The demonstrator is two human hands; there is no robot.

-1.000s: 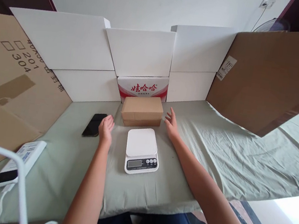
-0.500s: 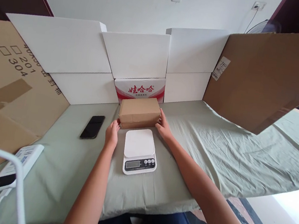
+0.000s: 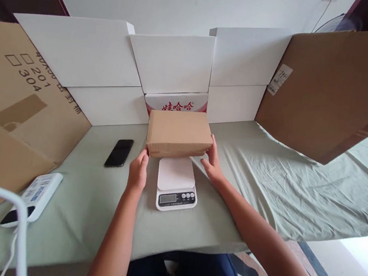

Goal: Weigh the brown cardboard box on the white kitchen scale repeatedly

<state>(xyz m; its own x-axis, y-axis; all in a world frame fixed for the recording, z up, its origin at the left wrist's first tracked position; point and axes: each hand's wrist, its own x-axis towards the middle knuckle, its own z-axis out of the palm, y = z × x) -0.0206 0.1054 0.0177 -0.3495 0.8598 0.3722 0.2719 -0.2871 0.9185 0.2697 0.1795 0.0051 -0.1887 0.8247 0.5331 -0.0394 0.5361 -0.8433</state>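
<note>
**A:** What are the hands on?

**B:** Both hold a plain brown rectangular cardboard box (image 3: 178,133). The left hand (image 3: 138,172) has its fingers closed on the box's lower left corner, and the right hand (image 3: 213,162) has its fingers (image 3: 210,145) pressed against the right end. So the box is clamped between the two.

**A:** Where is the box?

**B:** Above the far part of a small white digital kitchen scale (image 3: 176,183), covering the back edge of its platform. It looks raised and a little tilted, but whether its underside touches the platform I cannot tell.

**A:** And the scale?

**B:** It sits flat on the surface (image 3: 86,197), which is draped in a wrinkled pale green cloth, with its display and round buttons facing the person.

**A:** What else is around?

**B:** A black smartphone (image 3: 119,152) lies flat to the left of the box, apart from the left hand. Nearer the left edge lies a white rectangular device (image 3: 33,198) with a cable. Behind the box stands a white carton with red printing (image 3: 177,103), flanked by plain white foam boards (image 3: 80,50). Large brown cardboard sheets (image 3: 335,81) lean at both sides.
</note>
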